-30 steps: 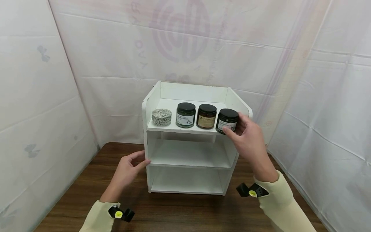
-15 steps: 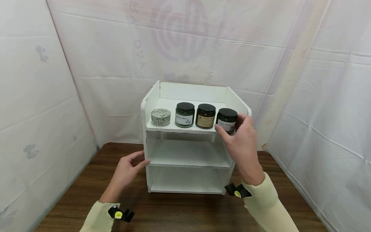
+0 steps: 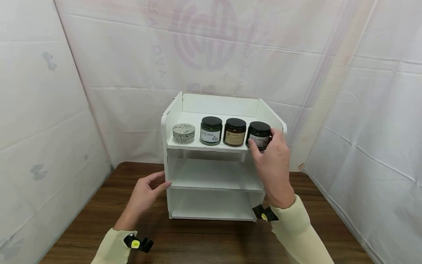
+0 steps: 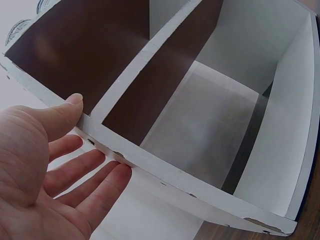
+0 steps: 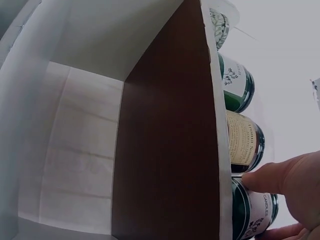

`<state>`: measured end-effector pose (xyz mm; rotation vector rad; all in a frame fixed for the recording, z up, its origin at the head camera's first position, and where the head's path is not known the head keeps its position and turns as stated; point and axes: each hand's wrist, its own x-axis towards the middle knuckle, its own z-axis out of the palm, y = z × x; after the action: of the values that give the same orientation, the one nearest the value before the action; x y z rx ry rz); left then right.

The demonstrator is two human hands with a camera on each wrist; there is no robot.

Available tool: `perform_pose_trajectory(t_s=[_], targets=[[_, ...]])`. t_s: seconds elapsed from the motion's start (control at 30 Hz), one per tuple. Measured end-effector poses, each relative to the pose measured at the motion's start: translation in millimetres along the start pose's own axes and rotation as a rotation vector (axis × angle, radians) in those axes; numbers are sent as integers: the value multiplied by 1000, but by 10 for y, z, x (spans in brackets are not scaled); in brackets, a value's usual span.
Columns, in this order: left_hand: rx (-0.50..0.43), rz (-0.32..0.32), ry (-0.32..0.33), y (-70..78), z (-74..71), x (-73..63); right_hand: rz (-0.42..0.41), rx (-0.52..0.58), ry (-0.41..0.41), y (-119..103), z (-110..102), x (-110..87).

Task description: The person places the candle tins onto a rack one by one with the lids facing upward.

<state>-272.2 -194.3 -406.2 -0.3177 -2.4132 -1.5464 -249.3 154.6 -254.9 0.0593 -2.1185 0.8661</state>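
Observation:
At the right end of the top shelf stands a dark green scented candle jar (image 3: 259, 132) with a black lid and a white label. My right hand (image 3: 273, 167) holds this jar, its thumb on the front left and its fingers round the right side. Lower down, my left hand (image 3: 145, 192) grips the left side panel of the white shelf unit (image 3: 215, 189); in the left wrist view the thumb (image 4: 67, 114) lies on the front edge and the fingers touch the outer face. The right fingertips are partly hidden behind the jar.
Left of the held jar are an amber candle jar (image 3: 234, 132), a green candle jar (image 3: 211, 131) and a low patterned round tin (image 3: 183, 133), in a row near the shelf's front edge. The unit stands on a dark wooden table (image 3: 197, 242). White cloth (image 3: 132, 73) hangs behind and at both sides.
The right hand has moved slightly left and pushed the dark green candle jar back from the overhanging front edge, more upright onto the shelf. The left hand has stayed in place.

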Motion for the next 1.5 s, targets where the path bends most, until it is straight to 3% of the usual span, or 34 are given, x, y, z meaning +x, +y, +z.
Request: perform_pose_trajectory(t_s=[0.77,1.03,1.17,1.3,1.5], targets=[[2,-9,-2,32,17,-10,-2,-44,0,11,62,3],[34,-8,19,59,6,-35,-27,-34,-60,55,-16,-163],[79,-3,40,92,11,-58,-84,-19,-51,113,-41,-269],[141,38,85,125,31,-108,-167,0,-3,199,-57,-371],[240,178,175,160,53,-218,-285,72,65,407,-71,-504]])
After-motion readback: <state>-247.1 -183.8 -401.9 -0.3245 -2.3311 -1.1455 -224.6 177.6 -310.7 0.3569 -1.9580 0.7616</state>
